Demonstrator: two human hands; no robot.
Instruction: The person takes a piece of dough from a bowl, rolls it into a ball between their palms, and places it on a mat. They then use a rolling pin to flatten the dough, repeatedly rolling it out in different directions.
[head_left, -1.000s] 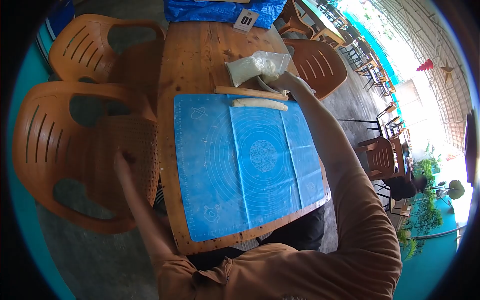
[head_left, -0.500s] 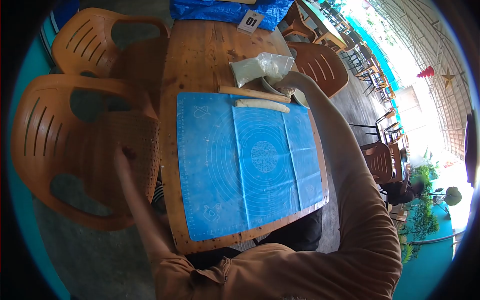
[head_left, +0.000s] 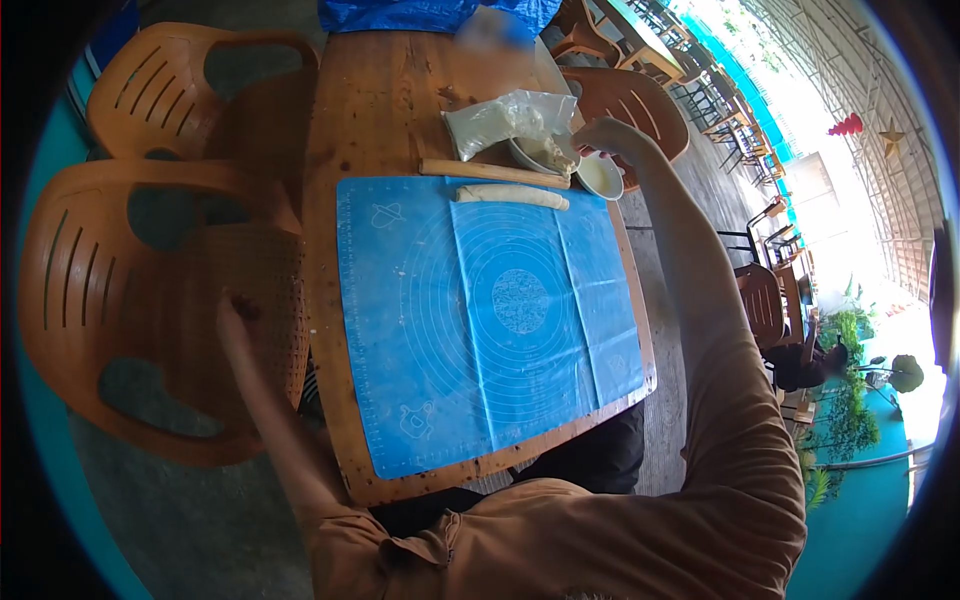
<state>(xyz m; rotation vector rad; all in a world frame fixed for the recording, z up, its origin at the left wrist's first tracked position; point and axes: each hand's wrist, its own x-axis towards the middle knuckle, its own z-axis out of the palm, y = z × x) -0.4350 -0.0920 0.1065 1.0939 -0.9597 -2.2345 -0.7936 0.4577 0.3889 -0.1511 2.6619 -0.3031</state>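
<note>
My right hand is above the right rim of a bowl, its fingers bent down in a pinch; whatever is between them is too small to make out. The bowl holds a pale, lumpy mass. A smaller white bowl with pale contents sits just below that hand. A clear plastic bag of white powder leans at the big bowl's left. In front lie a wooden rolling pin and a pale dough roll on a blue pastry mat. My left hand hangs over a chair seat, dim, thumb apart from loosely curled fingers.
The wooden table carries a blue plastic sheet at its far end. Orange-brown chairs stand along the left, the nearest chair close to my left arm. Another chair is at the far right. A person sits in the background.
My right hand has lifted out of the bowl area and moved slightly up and right, uncovering the bowl's contents and the smaller bowl. My left hand stays over the chair. The view has shifted slightly.
</note>
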